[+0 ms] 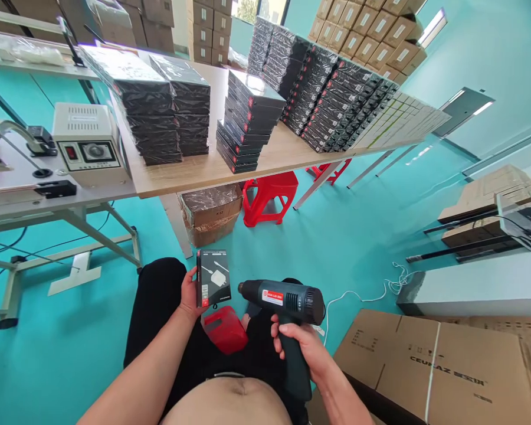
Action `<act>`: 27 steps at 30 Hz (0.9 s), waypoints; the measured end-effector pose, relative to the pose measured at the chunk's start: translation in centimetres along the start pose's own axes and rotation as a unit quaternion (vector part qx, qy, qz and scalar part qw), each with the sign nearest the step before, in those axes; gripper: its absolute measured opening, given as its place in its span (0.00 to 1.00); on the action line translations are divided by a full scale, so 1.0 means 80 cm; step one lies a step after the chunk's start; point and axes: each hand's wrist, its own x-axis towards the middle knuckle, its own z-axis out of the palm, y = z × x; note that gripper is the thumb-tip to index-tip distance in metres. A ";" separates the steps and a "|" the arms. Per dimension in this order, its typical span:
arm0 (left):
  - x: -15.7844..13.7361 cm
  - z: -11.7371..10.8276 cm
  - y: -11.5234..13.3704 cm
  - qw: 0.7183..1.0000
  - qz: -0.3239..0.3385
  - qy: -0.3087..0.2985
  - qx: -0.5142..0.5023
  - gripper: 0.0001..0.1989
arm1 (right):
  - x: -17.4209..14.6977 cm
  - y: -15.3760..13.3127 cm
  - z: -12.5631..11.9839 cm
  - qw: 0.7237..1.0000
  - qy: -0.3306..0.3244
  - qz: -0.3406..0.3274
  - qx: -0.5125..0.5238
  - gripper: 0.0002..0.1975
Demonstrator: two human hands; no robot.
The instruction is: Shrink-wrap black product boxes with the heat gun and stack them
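Fingers (276,342) curl on both hands, over here by the worktop (181,176) and its stacked boxes (252,121). The right hand (304,343) grips a heat gun (283,298), nozzle (243,288) facing the black box (215,277) held in the left hand (189,296).

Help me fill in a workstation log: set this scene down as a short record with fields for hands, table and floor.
Left hand: the hand holds a black box with a charger and cable pictured on its face
Right hand: the hand grips a heat gun by its handle
Nozzle: towards the black box, with a gap between
Table: wooden top bearing stacks of black boxes
Under table: cardboard carton, red stool
Floor at right: large carton
Film on held box: cannot tell
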 end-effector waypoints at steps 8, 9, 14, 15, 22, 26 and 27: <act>-0.006 0.011 -0.004 0.996 -0.075 -0.038 0.026 0.27 | 0.002 0.001 -0.016 0.991 -0.035 0.033 0.125 0.15; -0.007 0.012 -0.004 0.995 -0.092 -0.035 0.032 0.27 | 0.007 0.001 -0.019 0.985 -0.010 0.032 0.170 0.14; -0.013 0.012 -0.008 0.983 -0.167 -0.052 0.053 0.28 | 0.023 -0.003 -0.033 0.958 -0.010 0.038 0.285 0.14; -0.013 0.012 -0.009 0.981 -0.177 -0.053 0.058 0.27 | 0.024 -0.003 -0.034 0.957 -0.014 0.038 0.287 0.14; -0.008 0.009 -0.015 0.977 -0.193 -0.030 0.089 0.23 | 0.025 -0.004 -0.028 0.958 -0.019 0.032 0.284 0.14; -0.009 0.009 -0.016 0.973 -0.203 -0.033 0.100 0.24 | 0.031 -0.013 -0.019 0.960 -0.016 0.037 0.277 0.14; -0.009 0.009 -0.016 0.973 -0.203 -0.033 0.104 0.24 | 0.034 -0.017 -0.014 0.961 -0.013 0.038 0.274 0.14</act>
